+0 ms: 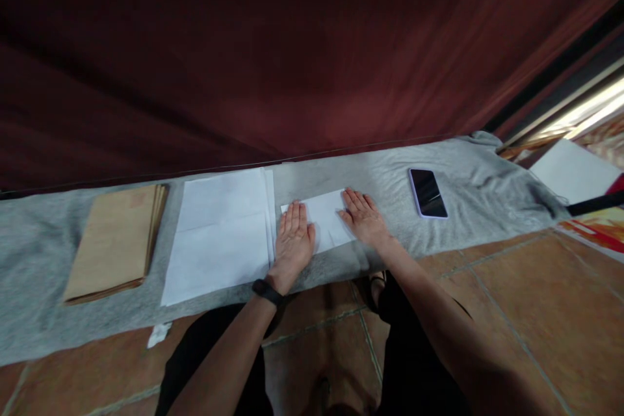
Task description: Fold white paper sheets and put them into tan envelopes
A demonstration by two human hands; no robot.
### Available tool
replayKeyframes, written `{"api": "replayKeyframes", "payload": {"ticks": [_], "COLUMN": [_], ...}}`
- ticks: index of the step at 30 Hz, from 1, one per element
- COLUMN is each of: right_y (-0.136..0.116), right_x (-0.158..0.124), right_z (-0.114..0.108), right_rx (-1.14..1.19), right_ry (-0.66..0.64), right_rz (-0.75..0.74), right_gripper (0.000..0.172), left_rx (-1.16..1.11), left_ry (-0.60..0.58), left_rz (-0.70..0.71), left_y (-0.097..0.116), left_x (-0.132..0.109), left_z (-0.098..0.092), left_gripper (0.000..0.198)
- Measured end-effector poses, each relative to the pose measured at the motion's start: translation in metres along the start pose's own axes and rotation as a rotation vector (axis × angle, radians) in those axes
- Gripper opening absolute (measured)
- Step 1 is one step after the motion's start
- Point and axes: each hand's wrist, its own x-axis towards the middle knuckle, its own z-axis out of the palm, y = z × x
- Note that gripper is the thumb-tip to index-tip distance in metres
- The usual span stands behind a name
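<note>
A small white sheet of paper (325,218), which looks folded, lies on the grey cloth in front of me. Flat on its left end rests my left hand (294,238), fingers stretched out and pointing away from me. My right hand (364,216) presses flat on the right end, its fingers also straight and the thumb apart. Between the two hands the middle of the paper shows. Just left of my left hand is a stack of larger white paper sheets (219,234), with a crease across the top one.
Brown paper envelopes (114,234) are stacked at the left. A phone (428,194) in a lilac case lies to the right. Grey cloth (468,175) covers the narrow surface, with a dark red curtain (312,65) behind it. Crumpled white tissue (158,335) is on the tiled floor (517,299).
</note>
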Motion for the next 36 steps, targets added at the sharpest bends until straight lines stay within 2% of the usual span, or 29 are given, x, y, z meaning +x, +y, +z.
{"api": "replayKeyframes", "payload": {"ticks": [6, 10, 14, 19, 22, 25, 29, 36], "right_y": [0.016, 0.02, -0.004, -0.051, -0.062, -0.058, -0.039, -0.007], "right_x": [-0.006, -0.007, -0.008, -0.017, -0.023, -0.025, -0.022, -0.014], "right_z": [-0.001, -0.011, -0.019, -0.013, -0.005, -0.002, -0.005, -0.018], "right_rx": [-0.012, -0.03, 0.012, 0.072, 0.067, 0.062, 0.062, 0.046], "right_ry": [0.035, 0.059, 0.062, -0.037, -0.073, -0.083, -0.083, 0.002], "right_rz": [0.015, 0.068, 0.059, -0.157, -0.194, -0.186, -0.142, 0.115], "right_gripper": [0.06, 0.058, 0.059, 0.057, 0.057, 0.058, 0.056, 0.054], "left_rx": [-0.015, 0.006, 0.002, -0.016, 0.007, 0.024, 0.054, 0.095], "left_ry": [0.018, 0.007, -0.004, -0.044, -0.072, -0.073, -0.066, -0.084], "left_rz": [-0.003, -0.036, -0.036, 0.018, -0.014, -0.047, -0.059, -0.114], "left_y": [-0.006, -0.003, 0.008, 0.016, 0.014, 0.01, 0.006, 0.0], "left_x": [-0.005, -0.007, -0.003, 0.014, 0.028, 0.039, 0.046, 0.048], "left_z": [0.0, -0.003, -0.009, -0.014, -0.014, -0.016, -0.023, -0.033], "left_gripper": [0.06, 0.061, 0.06, 0.059, 0.057, 0.054, 0.05, 0.041]}}
